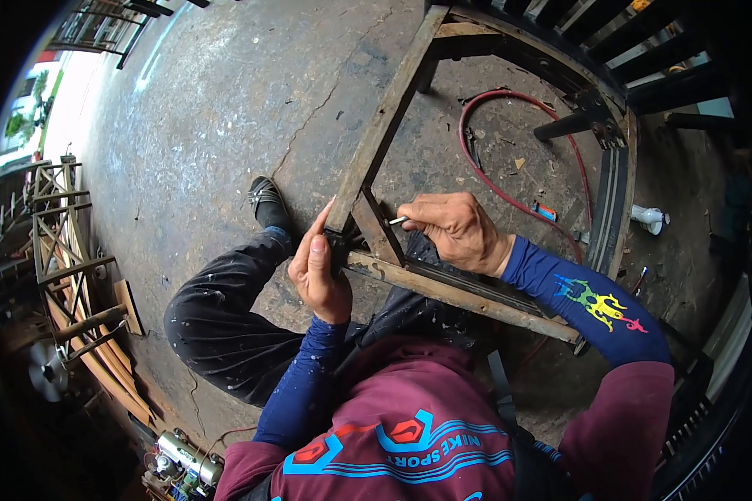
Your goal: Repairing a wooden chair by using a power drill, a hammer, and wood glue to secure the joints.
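A wooden furniture frame [443,286] with dark-painted inner faces and short dark legs lies in front of me. My left hand [319,280] is against its near left corner, thumb raised and fingers along the outer side. A diagonal wooden brace [378,227] spans that corner on the inside. My right hand [459,230] is closed, pinching a short, thin, pale rod [398,220] between thumb and forefinger. The rod's tip points at the brace; I cannot tell whether it touches, or what kind of tool or fastener it is.
A red hose [470,144] loops on the stained concrete floor inside the frame, near a small orange-and-blue object [544,211]. Dark slatted furniture [635,37] stands at far right. Wooden strips and racks [71,242] are at left, a motor-like machine [184,459] at lower left.
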`<state>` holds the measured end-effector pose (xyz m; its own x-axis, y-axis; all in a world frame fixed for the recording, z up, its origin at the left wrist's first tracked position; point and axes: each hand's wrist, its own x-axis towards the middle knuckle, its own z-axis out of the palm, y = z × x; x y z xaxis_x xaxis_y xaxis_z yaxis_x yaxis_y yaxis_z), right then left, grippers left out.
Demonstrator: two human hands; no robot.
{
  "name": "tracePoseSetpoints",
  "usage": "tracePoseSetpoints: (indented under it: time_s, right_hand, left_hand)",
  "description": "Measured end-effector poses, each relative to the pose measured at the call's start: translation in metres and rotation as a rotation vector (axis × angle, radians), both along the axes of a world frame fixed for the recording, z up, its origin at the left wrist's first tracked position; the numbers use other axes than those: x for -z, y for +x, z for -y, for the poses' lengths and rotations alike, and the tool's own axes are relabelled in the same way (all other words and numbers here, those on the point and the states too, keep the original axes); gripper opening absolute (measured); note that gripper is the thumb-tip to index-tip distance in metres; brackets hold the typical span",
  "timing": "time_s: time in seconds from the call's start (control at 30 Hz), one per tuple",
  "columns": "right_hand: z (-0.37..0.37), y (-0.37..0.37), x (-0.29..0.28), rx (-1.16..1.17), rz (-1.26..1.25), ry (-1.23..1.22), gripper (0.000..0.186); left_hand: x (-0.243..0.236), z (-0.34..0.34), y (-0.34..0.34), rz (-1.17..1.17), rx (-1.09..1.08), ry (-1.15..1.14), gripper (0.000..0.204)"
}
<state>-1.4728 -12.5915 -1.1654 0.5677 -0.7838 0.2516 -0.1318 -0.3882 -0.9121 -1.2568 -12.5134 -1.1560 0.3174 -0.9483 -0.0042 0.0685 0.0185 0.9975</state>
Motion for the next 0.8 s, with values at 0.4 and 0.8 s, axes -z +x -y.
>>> tracePoseSetpoints:
  time_s: [0.4, 0.8]
  right_hand:
    - [0.009, 0.009, 0.008, -0.060, 0.058, 0.043, 0.013]
    - [0.027, 0.019, -0.070, -0.031, -0.170, 1.409, 0.033]
  left_hand:
    - [0.015, -0.005, 0.008, -0.023, 0.008, -0.032, 0.058]
    - [0.008, -0.005, 0.012, 0.254, -0.001, -0.017, 0.049]
